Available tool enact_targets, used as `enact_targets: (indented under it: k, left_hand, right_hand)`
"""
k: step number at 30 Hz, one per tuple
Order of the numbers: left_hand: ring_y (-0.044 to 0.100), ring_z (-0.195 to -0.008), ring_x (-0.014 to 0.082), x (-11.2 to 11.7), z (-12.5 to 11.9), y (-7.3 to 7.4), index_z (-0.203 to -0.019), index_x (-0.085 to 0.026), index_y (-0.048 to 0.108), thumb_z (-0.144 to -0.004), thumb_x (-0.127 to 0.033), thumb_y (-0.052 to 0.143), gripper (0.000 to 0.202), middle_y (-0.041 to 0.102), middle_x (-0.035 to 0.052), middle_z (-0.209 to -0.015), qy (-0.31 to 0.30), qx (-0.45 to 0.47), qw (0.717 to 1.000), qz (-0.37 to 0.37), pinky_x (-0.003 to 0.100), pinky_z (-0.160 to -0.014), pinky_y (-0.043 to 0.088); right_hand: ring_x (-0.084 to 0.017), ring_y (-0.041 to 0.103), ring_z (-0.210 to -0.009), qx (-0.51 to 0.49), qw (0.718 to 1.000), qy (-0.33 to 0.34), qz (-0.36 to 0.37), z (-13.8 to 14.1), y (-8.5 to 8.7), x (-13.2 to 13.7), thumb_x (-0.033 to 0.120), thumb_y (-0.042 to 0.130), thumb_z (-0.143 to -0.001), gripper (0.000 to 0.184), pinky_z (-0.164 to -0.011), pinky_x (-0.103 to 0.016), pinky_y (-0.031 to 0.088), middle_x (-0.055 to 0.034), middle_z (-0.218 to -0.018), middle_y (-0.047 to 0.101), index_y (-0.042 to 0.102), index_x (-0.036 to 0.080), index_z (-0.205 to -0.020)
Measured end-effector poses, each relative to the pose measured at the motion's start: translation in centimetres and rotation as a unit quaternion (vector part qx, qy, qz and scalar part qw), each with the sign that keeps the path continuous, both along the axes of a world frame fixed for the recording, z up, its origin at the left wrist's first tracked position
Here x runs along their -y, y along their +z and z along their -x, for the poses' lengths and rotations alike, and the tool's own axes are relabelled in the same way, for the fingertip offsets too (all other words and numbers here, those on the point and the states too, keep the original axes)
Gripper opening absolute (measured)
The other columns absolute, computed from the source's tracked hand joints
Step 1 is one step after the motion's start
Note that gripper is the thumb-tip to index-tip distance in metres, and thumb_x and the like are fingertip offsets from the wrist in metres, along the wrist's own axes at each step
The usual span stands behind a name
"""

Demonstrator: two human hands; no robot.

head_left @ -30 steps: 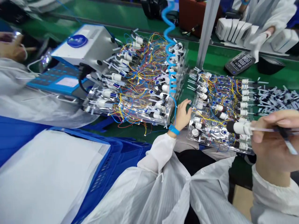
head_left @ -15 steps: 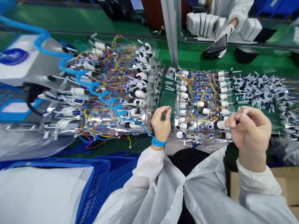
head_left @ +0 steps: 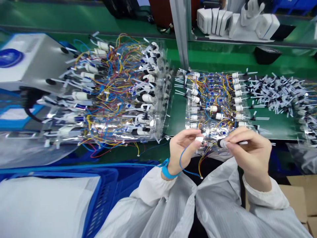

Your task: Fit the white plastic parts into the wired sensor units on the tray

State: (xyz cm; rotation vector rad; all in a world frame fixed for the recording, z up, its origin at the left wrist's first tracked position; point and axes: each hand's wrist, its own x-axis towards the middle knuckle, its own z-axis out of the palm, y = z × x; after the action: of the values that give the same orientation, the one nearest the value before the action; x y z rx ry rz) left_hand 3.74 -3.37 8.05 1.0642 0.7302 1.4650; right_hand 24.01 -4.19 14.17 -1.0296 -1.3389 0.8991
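Observation:
My left hand [head_left: 182, 150] is closed in a pinch on a small white cylindrical part [head_left: 199, 139] over the near edge of the clear plastic tray [head_left: 187, 114]. My right hand [head_left: 252, 153] grips a white-and-black cylindrical part [head_left: 222, 143] with a pale strip sticking out on the right. Between the two hands a small bundle of yellow and red wires [head_left: 201, 162] hangs down. A blue wire [head_left: 182, 158] loops past my left hand to a small white connector. Rows of similar wired parts lie in the tray beyond my fingers.
A heap of black pieces with white strips [head_left: 277, 94] lies right of the tray. At left, stacked clear trays hold many wired parts [head_left: 116, 86] beside a grey-white box [head_left: 37, 62]. A metal post [head_left: 180, 33] stands behind. A blue crate [head_left: 106, 188] is at lower left.
My hands came together at the tray's near edge and now hold the wired parts. The blue coiled cord dropped from above the left trays. A co-worker's hand moved back and the black device left the bench.

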Motion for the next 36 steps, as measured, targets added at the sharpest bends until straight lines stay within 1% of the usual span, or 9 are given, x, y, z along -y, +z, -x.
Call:
enact_targets:
  k: [2,4,6,9,12,19,23,31,36]
  left_hand:
    - [0.077,-0.079,0.0156,0.0,-0.3,-0.3,-0.110,-0.028,0.082,-0.096,-0.034,0.080,0.015,0.079,0.0050,-0.101,-0.014,0.003,1.000,0.000,0.029,-0.070,0.067]
    - [0.077,-0.084,0.0166,0.1,-0.3,-0.5,-0.106,-0.029,0.082,-0.096,-0.035,0.080,0.012,0.080,0.0059,-0.109,-0.024,0.007,1.000,0.000,0.032,-0.074,0.068]
    - [0.078,-0.089,0.0185,0.3,0.0,-0.7,-0.105,-0.029,0.082,-0.095,-0.039,0.081,0.014,0.080,0.0069,-0.112,-0.023,0.006,1.000,0.019,0.034,-0.076,0.068]
    - [0.078,-0.094,0.0225,0.8,0.4,-0.8,-0.105,-0.028,0.082,-0.093,-0.045,0.082,0.021,0.081,0.0080,-0.106,-0.018,-0.021,0.999,0.040,0.040,-0.082,0.068]
    - [0.077,-0.098,0.0229,1.5,0.6,-0.8,-0.107,-0.029,0.083,-0.093,-0.042,0.083,0.019,0.080,0.0074,-0.105,-0.019,-0.028,0.999,0.016,0.043,-0.088,0.068]
    - [0.078,-0.096,0.0201,2.2,0.6,-0.4,-0.095,-0.028,0.085,-0.090,-0.033,0.087,0.008,0.080,0.0068,-0.106,-0.025,-0.053,0.998,0.002,0.038,-0.086,0.068]
    - [0.078,-0.097,0.0179,2.1,0.5,-0.5,-0.101,-0.029,0.084,-0.088,-0.023,0.089,0.015,0.081,0.0048,-0.105,-0.005,-0.034,0.999,-0.015,0.033,-0.087,0.067]
    - [0.079,-0.090,0.0177,2.5,0.4,-1.3,-0.096,-0.023,0.084,-0.083,-0.019,0.092,0.016,0.082,0.0067,-0.100,0.024,-0.035,0.999,-0.022,0.031,-0.082,0.066]
    - [0.079,-0.085,0.0170,1.9,0.5,-0.9,-0.097,-0.023,0.084,-0.081,-0.011,0.091,0.022,0.083,0.0049,-0.094,0.044,-0.069,0.991,-0.105,0.030,-0.078,0.063]
  right_hand:
    - [-0.019,0.069,-0.079,0.025,0.999,0.029,0.002,0.4,-0.1,0.6,0.019,0.076,-0.095,0.009,-0.063,-0.032,0.060,-0.0069,-0.095,0.072,0.079,0.025,-0.102]
    - [-0.017,0.068,-0.077,0.036,0.997,0.070,0.007,0.5,-0.3,1.1,0.025,0.065,-0.103,0.018,-0.064,-0.035,0.062,-0.0102,-0.112,0.069,0.080,0.026,-0.113]
    - [-0.014,0.066,-0.073,0.051,0.994,0.096,0.001,0.6,-0.5,1.5,0.024,0.057,-0.107,0.027,-0.062,-0.035,0.061,-0.0110,-0.120,0.065,0.080,0.028,-0.120]
    - [-0.015,0.066,-0.074,0.090,0.991,0.098,-0.020,0.8,-0.7,1.8,0.015,0.065,-0.101,0.027,-0.063,-0.032,0.059,-0.0068,-0.105,0.067,0.082,0.029,-0.117]
    - [-0.016,0.069,-0.079,0.117,0.989,0.089,-0.030,1.5,-0.9,1.8,0.009,0.071,-0.096,0.028,-0.065,-0.030,0.058,-0.0032,-0.092,0.072,0.082,0.029,-0.113]
    - [-0.018,0.072,-0.079,0.122,0.991,0.047,-0.030,3.0,-1.3,2.3,0.009,0.074,-0.093,0.025,-0.065,-0.032,0.059,-0.0038,-0.091,0.077,0.082,0.027,-0.108]
    - [-0.016,0.070,-0.078,0.129,0.990,0.034,-0.034,3.2,-1.7,2.6,0.008,0.075,-0.093,0.027,-0.065,-0.030,0.058,-0.0028,-0.091,0.076,0.082,0.027,-0.111]
    - [-0.013,0.070,-0.081,0.146,0.988,0.024,-0.048,3.5,-2.5,2.9,0.005,0.077,-0.093,0.019,-0.070,-0.026,0.058,-0.0016,-0.091,0.075,0.078,0.021,-0.104]
    - [-0.012,0.069,-0.080,0.160,0.986,0.026,-0.048,3.6,-2.8,2.9,0.004,0.074,-0.094,0.017,-0.070,-0.025,0.058,-0.0011,-0.088,0.075,0.075,0.020,-0.100]
